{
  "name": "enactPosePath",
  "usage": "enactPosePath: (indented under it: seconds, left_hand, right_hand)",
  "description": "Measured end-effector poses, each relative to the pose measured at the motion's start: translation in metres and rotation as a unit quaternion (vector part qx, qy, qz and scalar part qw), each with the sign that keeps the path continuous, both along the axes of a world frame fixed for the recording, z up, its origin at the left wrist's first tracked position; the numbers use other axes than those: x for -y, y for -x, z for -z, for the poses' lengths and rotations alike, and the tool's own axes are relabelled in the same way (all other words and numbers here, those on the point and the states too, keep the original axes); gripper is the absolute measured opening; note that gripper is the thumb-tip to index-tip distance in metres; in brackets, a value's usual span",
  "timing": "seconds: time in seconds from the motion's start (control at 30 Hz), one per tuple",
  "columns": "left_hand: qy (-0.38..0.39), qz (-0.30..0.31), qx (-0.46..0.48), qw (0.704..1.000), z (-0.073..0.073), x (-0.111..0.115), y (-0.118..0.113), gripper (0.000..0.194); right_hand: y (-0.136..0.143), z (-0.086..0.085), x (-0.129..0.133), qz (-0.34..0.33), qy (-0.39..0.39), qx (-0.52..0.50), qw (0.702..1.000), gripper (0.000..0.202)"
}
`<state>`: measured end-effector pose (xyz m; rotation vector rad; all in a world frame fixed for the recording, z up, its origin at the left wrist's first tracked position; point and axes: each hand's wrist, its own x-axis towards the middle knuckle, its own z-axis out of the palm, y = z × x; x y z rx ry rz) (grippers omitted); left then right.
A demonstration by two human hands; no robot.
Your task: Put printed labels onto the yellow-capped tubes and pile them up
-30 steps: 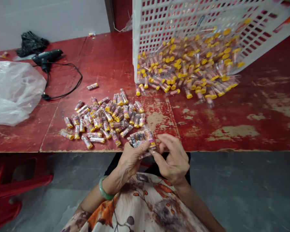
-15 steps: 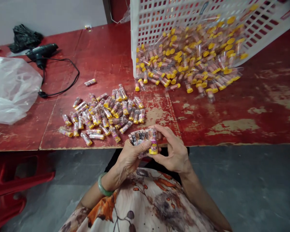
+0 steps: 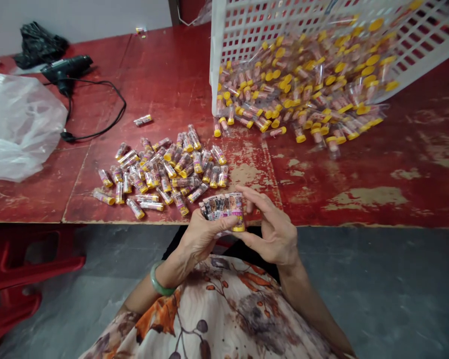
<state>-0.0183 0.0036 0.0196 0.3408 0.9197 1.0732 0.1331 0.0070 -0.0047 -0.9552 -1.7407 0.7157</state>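
Over the table's front edge, my left hand [image 3: 200, 234] is closed on a fanned bunch of printed sleeve labels [image 3: 215, 205], its thumb pressed across their lower part. At the right end of the bunch is a small tube with a yellow cap [image 3: 239, 227], its body covered by a printed label. My right hand [image 3: 276, 233] grips this tube from the right, index finger at the top and thumb near the cap. Whether the tube's label is separate from the bunch is hard to tell. Just beyond my left hand lies a pile of labelled yellow-capped tubes [image 3: 164, 172].
A white plastic basket [image 3: 216, 65] lies tipped at the back right, unlabelled yellow-capped tubes [image 3: 284, 94] spilling from it. At left are a black heat gun [image 3: 69, 69] with its cord, a clear plastic bag [image 3: 18, 129] and a black bag [image 3: 39, 45]. Red stools [image 3: 26, 259] stand below.
The view has shifted slightly. The yellow cap shows less below my left thumb, and the tube sits closer against the labels. My right fingers have opened a little around it.
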Motion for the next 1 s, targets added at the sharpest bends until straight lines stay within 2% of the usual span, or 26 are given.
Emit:
enactPosePath:
  seconds: [0.3, 0.47, 0.63, 0.8, 1.0]
  left_hand:
    - [-0.02, -0.017, 0.003, 1.0, -0.002, 0.004, 0.004, 0.037]
    - [-0.005, 0.004, 0.009, 1.0, -0.003, 0.008, 0.007, 0.038]
    - [-0.009, -0.012, 0.01, 1.0, -0.003, 0.009, 0.01, 0.041]
    - [-0.014, -0.024, 0.013, 1.0, 0.001, 0.009, 0.014, 0.039]
    - [-0.018, -0.048, 0.019, 0.999, 0.0, 0.008, 0.021, 0.042]
  right_hand:
    - [0.012, -0.001, 0.004, 0.065, -0.123, 0.078, 0.987, 0.061]
    - [0.017, 0.0, 0.004, 0.059, -0.1, 0.045, 0.992, 0.062]
    - [0.019, 0.001, 0.004, 0.043, -0.066, 0.027, 0.997, 0.059]
    - [0.022, 0.004, -0.001, 0.017, -0.063, 0.016, 0.998, 0.064]
    - [0.03, 0.002, -0.01, -0.038, -0.042, 0.003, 0.998, 0.063]
